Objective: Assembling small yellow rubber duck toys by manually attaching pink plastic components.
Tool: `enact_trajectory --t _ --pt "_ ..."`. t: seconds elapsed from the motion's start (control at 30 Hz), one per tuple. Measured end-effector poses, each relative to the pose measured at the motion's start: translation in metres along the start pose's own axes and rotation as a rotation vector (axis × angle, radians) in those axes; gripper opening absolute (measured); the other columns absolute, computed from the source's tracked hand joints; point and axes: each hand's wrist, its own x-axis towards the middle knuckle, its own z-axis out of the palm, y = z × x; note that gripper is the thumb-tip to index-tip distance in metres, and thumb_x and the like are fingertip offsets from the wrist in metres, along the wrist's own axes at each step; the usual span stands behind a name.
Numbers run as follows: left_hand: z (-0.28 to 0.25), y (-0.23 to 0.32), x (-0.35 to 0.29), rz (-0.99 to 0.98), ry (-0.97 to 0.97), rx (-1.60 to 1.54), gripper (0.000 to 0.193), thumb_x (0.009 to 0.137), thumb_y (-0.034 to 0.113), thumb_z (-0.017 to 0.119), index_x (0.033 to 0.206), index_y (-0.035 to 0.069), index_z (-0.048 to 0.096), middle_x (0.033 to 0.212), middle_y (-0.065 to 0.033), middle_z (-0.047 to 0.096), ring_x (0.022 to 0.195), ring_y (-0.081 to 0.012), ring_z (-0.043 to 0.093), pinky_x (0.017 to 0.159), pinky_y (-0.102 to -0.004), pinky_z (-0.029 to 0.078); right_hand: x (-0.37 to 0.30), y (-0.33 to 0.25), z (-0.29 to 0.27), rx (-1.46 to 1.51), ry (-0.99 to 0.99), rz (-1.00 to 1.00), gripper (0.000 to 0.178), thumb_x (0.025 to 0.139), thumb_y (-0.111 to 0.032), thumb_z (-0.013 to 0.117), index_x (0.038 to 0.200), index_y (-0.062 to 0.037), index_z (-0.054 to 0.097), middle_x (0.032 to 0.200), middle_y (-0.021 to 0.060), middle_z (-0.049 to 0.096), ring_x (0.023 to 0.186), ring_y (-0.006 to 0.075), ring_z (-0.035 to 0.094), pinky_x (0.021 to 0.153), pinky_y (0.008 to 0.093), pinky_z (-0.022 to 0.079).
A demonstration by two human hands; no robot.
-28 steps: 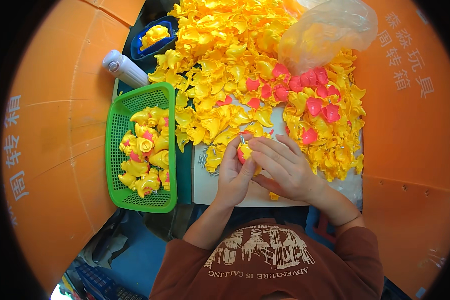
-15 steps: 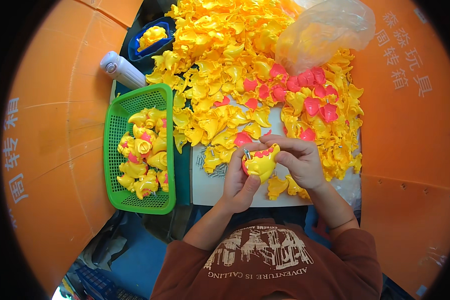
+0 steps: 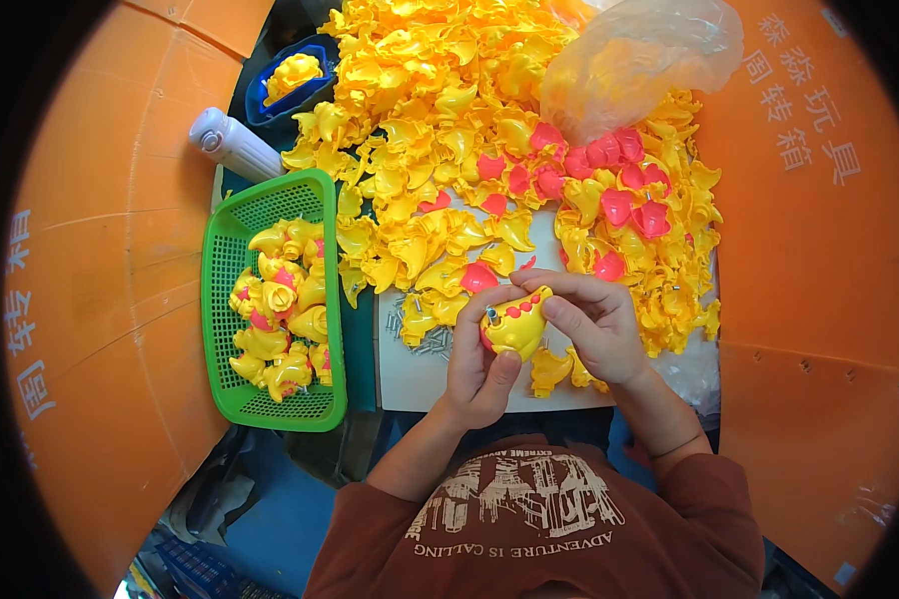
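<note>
Centre frame | my left hand [image 3: 479, 364] and right hand [image 3: 594, 324] both clasp the yellow toy shell [image 3: 514, 324] | light, rigid, likely slick plastic; grip its rounded sides

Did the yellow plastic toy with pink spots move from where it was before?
Yes. The yellow plastic toy with pink spots came down the white board, toward the person.

The toy [image 3: 515, 323] pinched between my left hand [image 3: 477, 367] and right hand [image 3: 597, 329] is glossy yellow plastic with smooth pink inlays. The heap of loose shells [image 3: 440, 130] across the top of the frame has the same shiny moulded finish. At left, the green basket [image 3: 232, 329] is perforated plastic, slightly matt. A thin, crinkled clear plastic bag [image 3: 639, 55] sits upper right. Small metal screws [image 3: 425, 337] glint on the matt white board [image 3: 420, 379]. My sleeves are soft brown cloth.
</note>
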Motion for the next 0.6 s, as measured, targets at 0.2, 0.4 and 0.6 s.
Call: enact_trajectory --t 0.2,0.4,0.6 --pt "-0.009 -0.012 -0.001 0.037 0.011 0.151 0.059 0.090 0.032 0.052 0.130 -0.002 0.024 0.126 -0.0140 0.039 0.113 -0.0190 0.044 0.095 -0.0311 0.037 -0.001 0.006 0.011 -0.245 0.141 -0.202 0.028 0.087 0.001 0.052 0.114 0.0065 0.055 0.110 0.0161 0.060 0.104 0.0193 0.056 0.092 0.0288 0.043" --pt "-0.002 -0.019 0.000 0.087 0.020 0.137 0.057 0.091 0.030 0.051 0.129 -0.002 0.023 0.128 -0.0145 0.037 0.116 -0.0198 0.042 0.098 -0.0318 0.034 -0.005 0.006 0.016 -0.245 0.238 -0.177 0.028 0.087 0.001 0.054 0.114 0.0052 0.056 0.112 0.0126 0.059 0.100 0.0127 0.056 0.085 0.0226 0.045" --pt "-0.007 -0.018 -0.002 0.147 0.046 0.241 0.056 0.091 0.031 0.051 0.128 -0.003 0.026 0.126 -0.0165 0.038 0.113 -0.0214 0.042 0.097 -0.0324 0.033 0.001 0.001 0.023 -0.042 0.226 -0.019 0.025 0.089 -0.003 0.051 0.112 0.0072 0.057 0.107 0.0152 0.062 0.100 0.0179 0.058 0.088 0.0281 0.045"
